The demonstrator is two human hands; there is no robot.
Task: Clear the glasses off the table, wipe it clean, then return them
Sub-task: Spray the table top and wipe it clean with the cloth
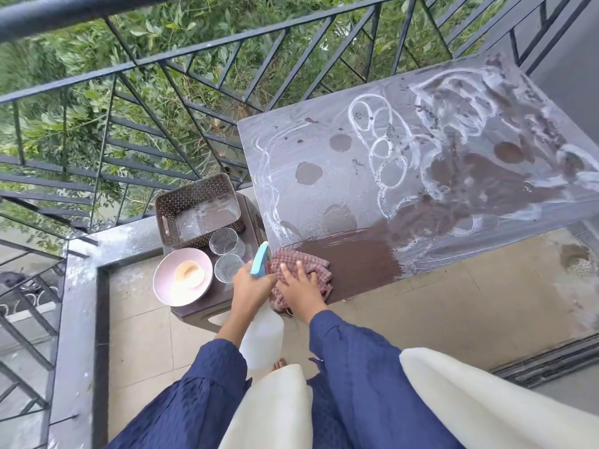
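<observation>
Right hand (300, 284), fingers flat, presses checked cloth (303, 261) on foam-streaked table (324, 150); left hand (253, 284) grips translucent spray bottle (263, 335) near clear glasses (227, 243).

The table (327, 150) had a dark brown wood-grain top, most of it covered by a pale soapy film marked with white rings, swirls and a few round dark patches. A strip at its near left corner showed clean dark brown. On that corner lay the cloth (311, 259), red-and-white checked and bunched, partly draped over the near edge, pressed under the flat fingers of the right hand (299, 286). Two clear glasses (227, 242) stood upright and close together, one nearer than the other, on a low brown stool (194, 312) just left of the table's near left corner.
</observation>
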